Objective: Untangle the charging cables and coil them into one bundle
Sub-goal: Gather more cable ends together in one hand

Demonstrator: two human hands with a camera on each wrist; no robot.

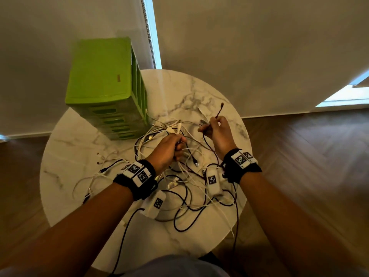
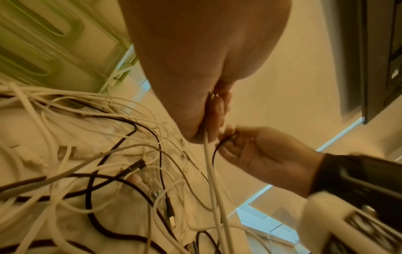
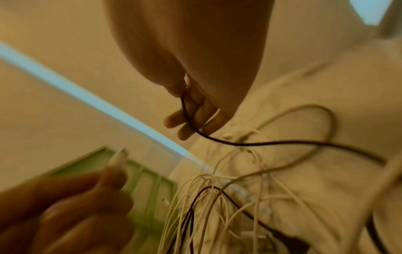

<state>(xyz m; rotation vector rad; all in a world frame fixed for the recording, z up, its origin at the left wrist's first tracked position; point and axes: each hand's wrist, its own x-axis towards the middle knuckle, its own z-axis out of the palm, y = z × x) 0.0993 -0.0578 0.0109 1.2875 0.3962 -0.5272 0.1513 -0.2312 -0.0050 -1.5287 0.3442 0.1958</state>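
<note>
A tangle of white and dark cables [image 1: 179, 176] sprawls over the round marble table [image 1: 209, 90]. My left hand [image 1: 169, 148] grips a bunch of white cables [image 2: 210, 168] above the middle of the pile; their plugs stick out past the fingers [image 1: 175, 128]. My right hand [image 1: 217, 130], a little to the right, pinches a dark braided cable [image 3: 261, 143] near its end. That end, with its plug [image 1: 221, 106], points up and away. The dark cable droops from the hand back into the tangle.
A green plastic drawer unit [image 1: 105, 86] stands on the table's far left, close to the cables. White wrist-camera boxes [image 1: 212, 181] hang under both wrists over the pile. Wooden floor surrounds the table; a wall and window blinds are behind.
</note>
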